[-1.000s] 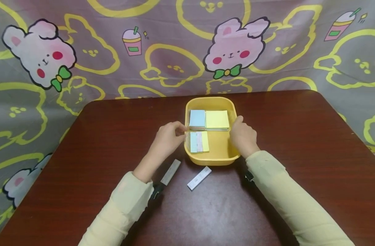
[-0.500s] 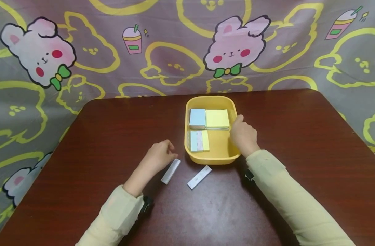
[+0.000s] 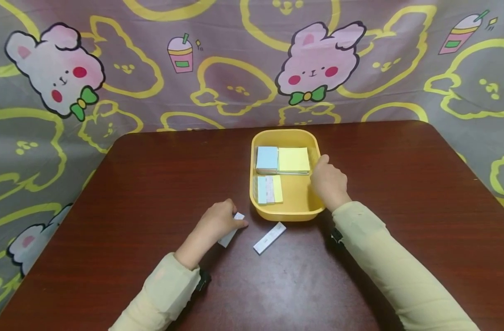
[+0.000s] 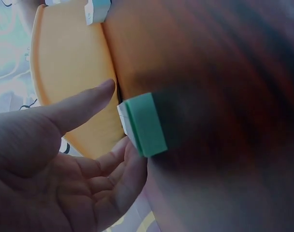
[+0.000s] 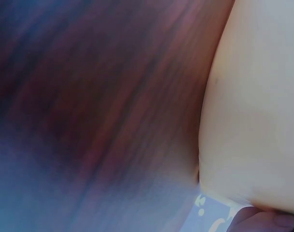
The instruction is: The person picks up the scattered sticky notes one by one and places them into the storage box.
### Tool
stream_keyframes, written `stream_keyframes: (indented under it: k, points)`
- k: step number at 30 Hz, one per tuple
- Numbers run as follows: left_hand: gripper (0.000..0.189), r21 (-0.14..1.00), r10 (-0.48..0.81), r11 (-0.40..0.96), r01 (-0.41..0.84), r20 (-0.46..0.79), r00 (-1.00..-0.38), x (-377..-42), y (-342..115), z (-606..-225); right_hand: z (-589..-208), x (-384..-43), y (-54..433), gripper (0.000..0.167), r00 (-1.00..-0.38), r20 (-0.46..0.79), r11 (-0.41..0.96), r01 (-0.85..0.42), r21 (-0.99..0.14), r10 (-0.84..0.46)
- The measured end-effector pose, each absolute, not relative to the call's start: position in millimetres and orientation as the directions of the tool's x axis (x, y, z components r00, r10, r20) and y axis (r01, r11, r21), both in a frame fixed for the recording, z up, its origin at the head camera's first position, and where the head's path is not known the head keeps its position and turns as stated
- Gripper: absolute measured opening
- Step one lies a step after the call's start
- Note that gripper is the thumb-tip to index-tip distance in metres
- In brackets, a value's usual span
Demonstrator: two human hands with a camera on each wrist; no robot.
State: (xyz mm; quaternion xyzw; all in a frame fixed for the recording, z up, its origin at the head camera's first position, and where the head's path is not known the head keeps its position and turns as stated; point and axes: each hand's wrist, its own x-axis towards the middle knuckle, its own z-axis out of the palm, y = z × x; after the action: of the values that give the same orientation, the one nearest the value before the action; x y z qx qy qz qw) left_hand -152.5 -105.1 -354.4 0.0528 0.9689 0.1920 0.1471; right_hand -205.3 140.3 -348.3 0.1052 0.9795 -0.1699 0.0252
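Note:
My left hand [image 3: 216, 220] reaches over a narrow pad of sticky notes [image 3: 228, 239] on the table, just left of the yellow tray [image 3: 286, 216]. In the left wrist view the thumb stands apart from this pad [image 4: 147, 124], whose end looks green, while the fingertips meet its lower edge. A second narrow pad [image 3: 269, 238] lies in front of the tray. With curled fingers, my right hand [image 3: 329, 184] grips the tray's right rim. Inside the tray are a blue sticky note pad [image 3: 267, 157], a yellow one [image 3: 294, 159] and several narrow strips [image 3: 270, 189].
The dark red wooden table [image 3: 161, 179] reaches back to a patterned cloth [image 3: 235, 59] with cartoon rabbits. Beside the pale tray wall [image 5: 253, 106], the right wrist view shows mostly bare tabletop. The tray's front right section shows its bare bottom.
My left hand has left the tray's left rim, come down toward the front, and moved over the left narrow pad. The right hand has kept its place on the rim.

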Motion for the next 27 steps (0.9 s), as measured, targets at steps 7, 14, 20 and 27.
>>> stream_keyframes:
  k: [7, 14, 20, 27]
  points:
    - [0.03, 0.383, 0.162, 0.923, 0.045, -0.28, -0.946, -152.3, -103.2, -355.6, -349.0, -205.2, 141.9, 0.019, -0.978, -0.081, 0.922, 0.21, -0.326, 0.194]
    - [0.02, 0.396, 0.155, 0.918, 0.028, -0.291, -0.944, -152.9, -103.0, -355.5, -349.6, -205.6, 142.3, 0.019, -0.977, -0.084, 0.922, 0.211, -0.326, 0.194]
    - [0.015, 0.431, 0.143, 0.902, 0.014, -0.268, -0.953, -153.0, -103.9, -354.8, -350.4, -205.7, 141.5, 0.018, -0.979, -0.075, 0.922, 0.205, -0.329, 0.191]
    - [0.023, 0.447, 0.126, 0.894, 0.012, -0.226, -0.966, -155.3, -104.0, -350.1, -351.1, -206.6, 141.7, 0.018, -0.976, -0.077, 0.918, 0.216, -0.333, 0.202]
